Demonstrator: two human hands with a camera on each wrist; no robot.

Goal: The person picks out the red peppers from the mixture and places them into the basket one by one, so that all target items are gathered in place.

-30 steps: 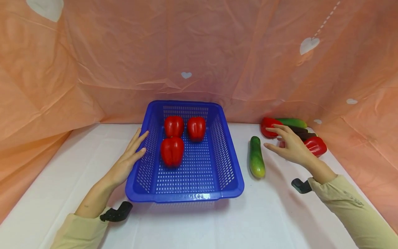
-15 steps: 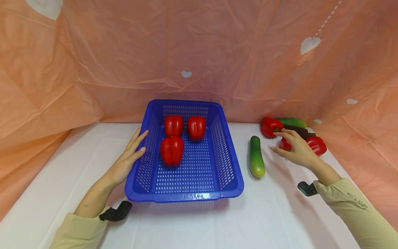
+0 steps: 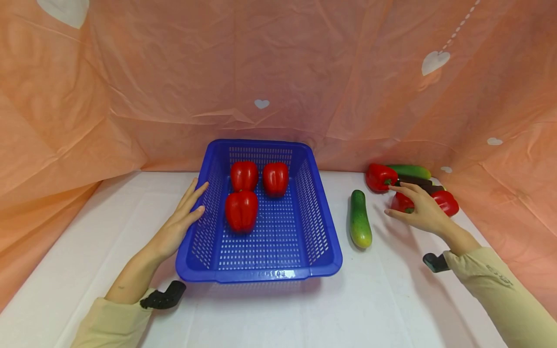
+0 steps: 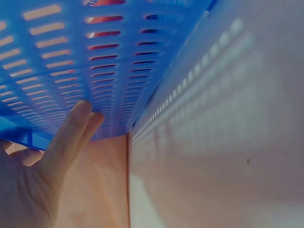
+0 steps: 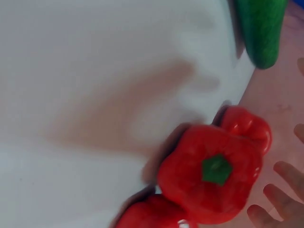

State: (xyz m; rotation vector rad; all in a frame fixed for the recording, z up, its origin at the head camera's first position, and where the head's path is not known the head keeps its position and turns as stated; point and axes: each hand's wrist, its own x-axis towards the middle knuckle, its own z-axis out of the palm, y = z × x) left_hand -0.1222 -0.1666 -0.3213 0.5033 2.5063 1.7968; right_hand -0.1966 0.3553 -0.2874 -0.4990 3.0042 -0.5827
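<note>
lying by right hand (image 3: 421,209), red pepper (image 5: 209,192), stem (image 5: 217,169) facing near side

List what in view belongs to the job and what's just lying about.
Likely in the job:
blue basket at the left hand
three peppers inside
red peppers near the right hand

Probably lying about:
cucumber beside the basket
far green vegetable
dark vegetables
</note>
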